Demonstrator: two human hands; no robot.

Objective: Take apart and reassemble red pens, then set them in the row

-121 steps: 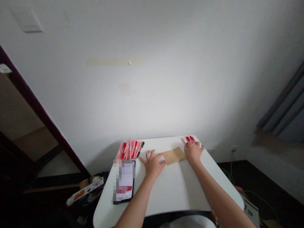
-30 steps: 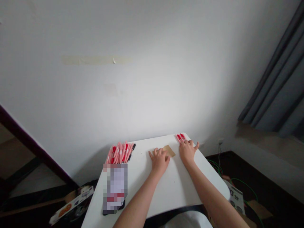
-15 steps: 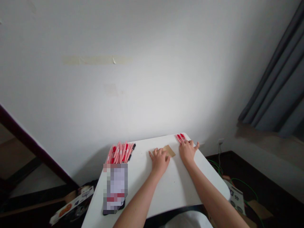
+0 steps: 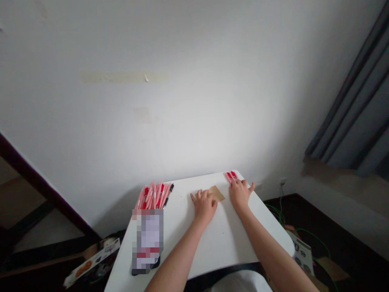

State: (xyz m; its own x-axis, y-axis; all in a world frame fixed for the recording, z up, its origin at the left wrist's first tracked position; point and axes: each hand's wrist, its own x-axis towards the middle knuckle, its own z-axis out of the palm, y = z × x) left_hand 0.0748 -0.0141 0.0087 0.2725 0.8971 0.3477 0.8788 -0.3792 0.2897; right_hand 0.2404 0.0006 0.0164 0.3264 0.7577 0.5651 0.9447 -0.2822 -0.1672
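Note:
My left hand [image 4: 206, 206] lies palm down on the white table [image 4: 221, 243], its fingers spread and partly covering a small flat brown piece [image 4: 217, 193], which looks like card or paper. Nothing shows gripped in that hand. Farther right, my right hand [image 4: 240, 194] rests with fingers apart and thumb side hidden from clear view. Its fingertips touch the near ends of a few red-and-pink pens [image 4: 232, 175] lying side by side at the far right corner. The parts of those pens under the fingers are hidden.
A pile of pink, red and black pens [image 4: 154, 195] lies at the table's left edge. In front of it is a phone-like object [image 4: 148, 243], blurred by pixelation. The wall [image 4: 194, 121] rises behind the table. Boxes and green cables [image 4: 313, 239] are on the floor at right.

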